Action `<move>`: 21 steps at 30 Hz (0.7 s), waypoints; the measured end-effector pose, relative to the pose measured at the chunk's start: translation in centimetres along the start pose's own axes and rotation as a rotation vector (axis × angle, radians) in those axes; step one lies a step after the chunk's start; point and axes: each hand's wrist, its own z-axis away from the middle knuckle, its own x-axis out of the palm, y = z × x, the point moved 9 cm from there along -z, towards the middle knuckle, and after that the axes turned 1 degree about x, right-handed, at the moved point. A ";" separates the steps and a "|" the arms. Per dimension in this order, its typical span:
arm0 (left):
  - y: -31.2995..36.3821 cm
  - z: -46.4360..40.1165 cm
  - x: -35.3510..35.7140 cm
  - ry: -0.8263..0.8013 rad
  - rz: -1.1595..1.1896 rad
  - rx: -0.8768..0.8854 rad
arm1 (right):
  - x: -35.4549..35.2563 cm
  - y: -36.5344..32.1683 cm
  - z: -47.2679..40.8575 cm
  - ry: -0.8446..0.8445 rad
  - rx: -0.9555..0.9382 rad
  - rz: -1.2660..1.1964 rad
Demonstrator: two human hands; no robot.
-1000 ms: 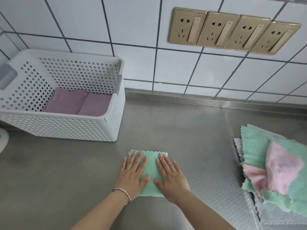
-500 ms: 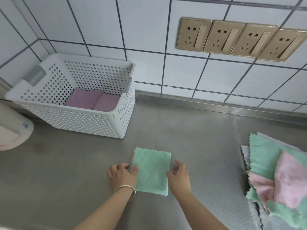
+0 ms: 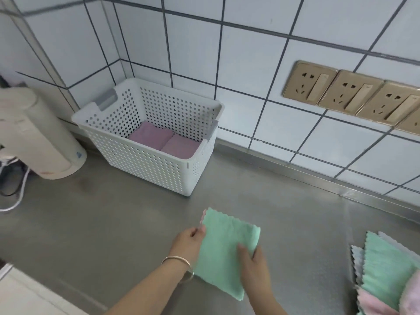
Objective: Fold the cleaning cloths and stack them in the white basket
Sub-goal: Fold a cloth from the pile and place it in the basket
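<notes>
A folded green cloth (image 3: 227, 248) is held just above the steel counter, at the bottom centre of the head view. My left hand (image 3: 188, 243) grips its left edge and my right hand (image 3: 252, 260) grips its right edge, thumb on top. The white perforated basket (image 3: 145, 164) stands against the wall corner to the upper left of the cloth. Two folded purple cloths (image 3: 163, 139) lie side by side on its floor.
A pile of unfolded green, pink and grey cloths (image 3: 386, 276) lies at the right edge of the counter. A beige appliance (image 3: 34, 137) with a white cable stands left of the basket. Gold wall sockets (image 3: 354, 96) are on the tiled wall.
My hands went from pressing the green cloth flat to taking hold of its two side edges and lifting it. The camera has swung left, bringing the basket nearer the middle.
</notes>
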 end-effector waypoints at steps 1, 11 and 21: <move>2.2 0.4 -1.5 0.024 0.035 0.098 | 0.0 -2.2 0.8 0.003 -0.077 -0.063; 23.0 2.9 -23.2 0.449 -0.014 0.988 | 5.3 -29.0 6.6 0.096 -0.643 -0.264; 21.8 -21.8 -27.2 0.131 -0.601 0.398 | 17.9 -35.7 -9.0 0.115 -0.256 0.400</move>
